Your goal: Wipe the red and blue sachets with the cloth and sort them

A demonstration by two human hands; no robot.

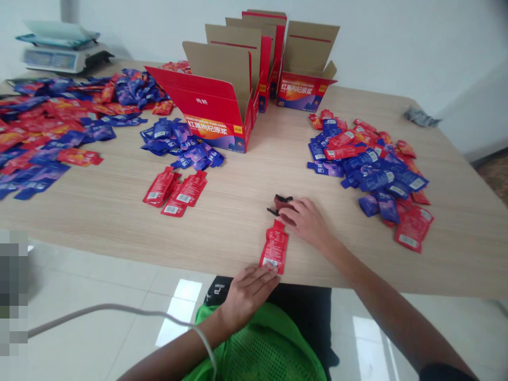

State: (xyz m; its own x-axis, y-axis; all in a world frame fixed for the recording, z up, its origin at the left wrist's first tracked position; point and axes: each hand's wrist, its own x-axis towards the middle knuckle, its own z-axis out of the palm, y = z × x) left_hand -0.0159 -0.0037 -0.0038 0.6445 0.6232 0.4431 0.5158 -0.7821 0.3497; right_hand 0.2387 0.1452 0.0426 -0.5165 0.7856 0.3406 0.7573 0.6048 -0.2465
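A red spouted pouch [274, 244] lies near the front edge of the table, its printed back and white barcode label facing up and its narrow neck pointing away from me. My left hand [249, 293] has its fingers on the pouch's lower end, holding it at the table edge; the thumb is hidden. Just beyond the neck, my right hand [307, 222] is closed on a small dark object [283, 203] with black ends and a brownish-red middle, partly covered by the fingers. I cannot make out its kind.
Red pouches [174, 193] and blue pouches [178, 140] lie left of centre. A mixed pile [369, 159] is at right, a larger heap [59, 114] at far left. Several open cartons [216, 124], a scale [59, 55] and a grey crumpled piece [421, 117] stand farther back. A cable [119, 307] crosses lower left.
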